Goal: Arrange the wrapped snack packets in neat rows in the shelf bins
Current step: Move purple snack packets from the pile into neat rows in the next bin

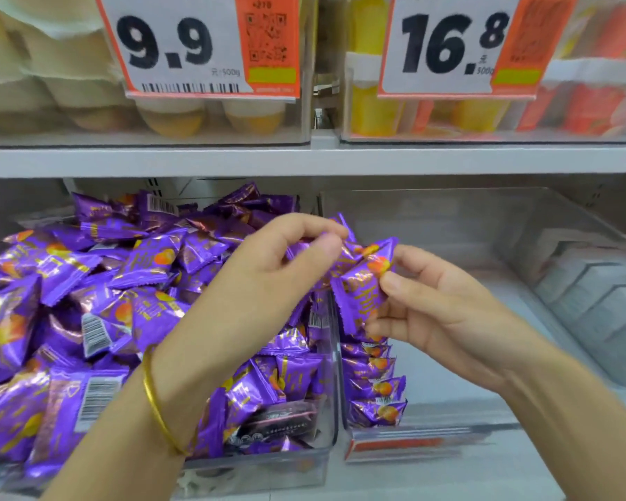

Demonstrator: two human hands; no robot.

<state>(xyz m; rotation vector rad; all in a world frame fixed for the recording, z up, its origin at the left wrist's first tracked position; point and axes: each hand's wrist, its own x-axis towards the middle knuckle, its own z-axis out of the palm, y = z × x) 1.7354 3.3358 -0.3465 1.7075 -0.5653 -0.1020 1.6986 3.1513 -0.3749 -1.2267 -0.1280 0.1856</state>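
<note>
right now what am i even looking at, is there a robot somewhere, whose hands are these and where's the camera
There is no machine here. A person wears a camera on the head, so the one picture looks forward and down at their own hands in front of shop shelves. The left hand, with a gold bangle on its wrist, and the right hand both pinch the held packets, purple wrapped snacks, above the wall between two clear bins. The left bin holds a loose heap of packets. The right bin has a neat row of packets along its left wall. The shelf above carries price signs reading 9.9 and 16.8.
</note>
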